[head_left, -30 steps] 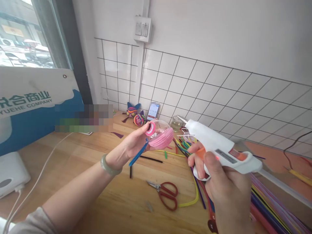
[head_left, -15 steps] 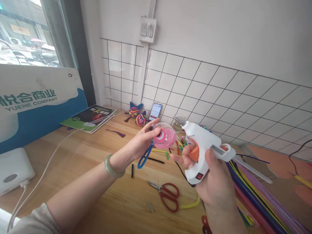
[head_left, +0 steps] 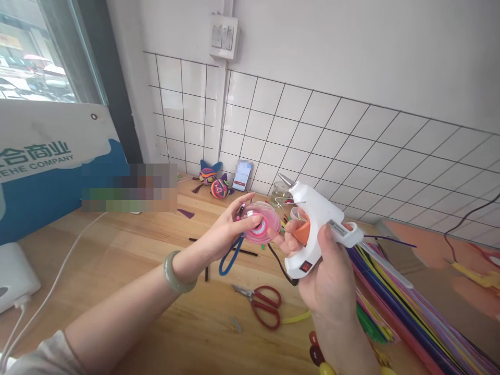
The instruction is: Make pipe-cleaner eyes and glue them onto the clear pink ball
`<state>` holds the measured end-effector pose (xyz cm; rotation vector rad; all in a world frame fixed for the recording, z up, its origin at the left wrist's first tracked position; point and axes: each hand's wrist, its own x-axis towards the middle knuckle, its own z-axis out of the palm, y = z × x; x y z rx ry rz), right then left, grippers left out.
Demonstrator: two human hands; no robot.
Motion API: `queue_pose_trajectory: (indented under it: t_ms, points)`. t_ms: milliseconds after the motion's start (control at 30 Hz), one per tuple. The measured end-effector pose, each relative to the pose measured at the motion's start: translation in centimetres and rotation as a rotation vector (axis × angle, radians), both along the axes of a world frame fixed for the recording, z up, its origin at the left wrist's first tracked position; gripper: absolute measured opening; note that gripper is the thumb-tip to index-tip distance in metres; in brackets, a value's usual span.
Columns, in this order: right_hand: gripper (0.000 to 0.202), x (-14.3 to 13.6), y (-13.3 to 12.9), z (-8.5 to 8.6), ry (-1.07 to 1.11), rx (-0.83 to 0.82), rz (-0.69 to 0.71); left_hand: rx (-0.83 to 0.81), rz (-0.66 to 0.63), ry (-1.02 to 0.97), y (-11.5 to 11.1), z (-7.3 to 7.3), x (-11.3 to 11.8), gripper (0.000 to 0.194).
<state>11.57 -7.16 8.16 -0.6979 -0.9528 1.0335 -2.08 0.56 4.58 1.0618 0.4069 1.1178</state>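
Note:
My left hand [head_left: 224,226] is closed on a round, clear-and-pink object [head_left: 270,217] with a ring-shaped centre, my thumb lying across it. A blue cord loop [head_left: 230,258] dangles below that hand. My right hand [head_left: 332,281] grips a white hot glue gun [head_left: 318,205] with an orange trigger [head_left: 303,233]. Its metal nozzle points up and left, above and clear of the pink object. A fingertip of my right hand reaches to the pink object's edge; I cannot tell whether it touches. Red-handled scissors [head_left: 265,307] lie on the wooden table [head_left: 172,333] below.
Bundles of coloured pipe cleaners [head_left: 394,281] lie at the right. Two striped cat-like ornaments [head_left: 221,186] and a phone [head_left: 242,175] stand by the wall grid [head_left: 312,120]. A white box [head_left: 17,271] with a cable [head_left: 70,250] sits at left.
The glue gun has moved slightly left, and my right fingertips are closer to the pink object. The pink object is turned a little. The whole view has shifted somewhat.

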Motion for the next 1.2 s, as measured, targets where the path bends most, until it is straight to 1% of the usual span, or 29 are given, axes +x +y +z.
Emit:
queue_pose_trajectory:
  t_ms: [133,267,433,500,567,700,800,967,1067,1200]
  points:
    - [0.027,-0.1,0.1,0.0,0.001,-0.017,0.026,0.001,-0.022,-0.013,0.1,-0.2,0.2,0.063]
    - [0.027,-0.1,0.1,-0.1,-0.052,-0.013,-0.013,-0.024,-0.049,-0.028,0.3,-0.5,0.0,0.060]
    - [0.023,0.5,-0.3,0.3,-0.135,0.038,-0.040,-0.110,-0.207,-0.102,1.2,-0.8,-0.8,0.046]
    - [0.019,1.0,-0.8,0.6,-0.248,0.071,-0.093,-0.143,-0.261,-0.151,1.7,-0.8,-1.2,0.043]
    - [0.021,1.4,-1.5,0.8,-0.410,0.081,-0.142,-0.162,-0.294,-0.193,2.3,-0.7,-1.5,0.044]
    - [0.028,1.5,-2.7,0.9,-0.821,-0.020,-0.195,-0.154,-0.280,-0.250,2.9,-0.4,-1.9,0.042]
    - [0.031,1.1,-3.0,0.8,-1.012,-0.040,-0.243,-0.139,-0.260,-0.259,3.1,-0.2,-2.0,0.038]
    - [0.036,0.7,-2.8,0.4,-1.073,-0.043,-0.286,-0.135,-0.219,-0.234,3.0,-0.3,-2.0,0.037]
    - [0.038,0.8,-2.7,0.2,-1.027,-0.061,-0.309,-0.133,-0.192,-0.215,2.7,-0.3,-2.0,0.041]
    - [0.035,0.9,-2.6,0.2,-0.951,-0.081,-0.300,-0.130,-0.183,-0.208,2.4,-0.2,-1.9,0.045]
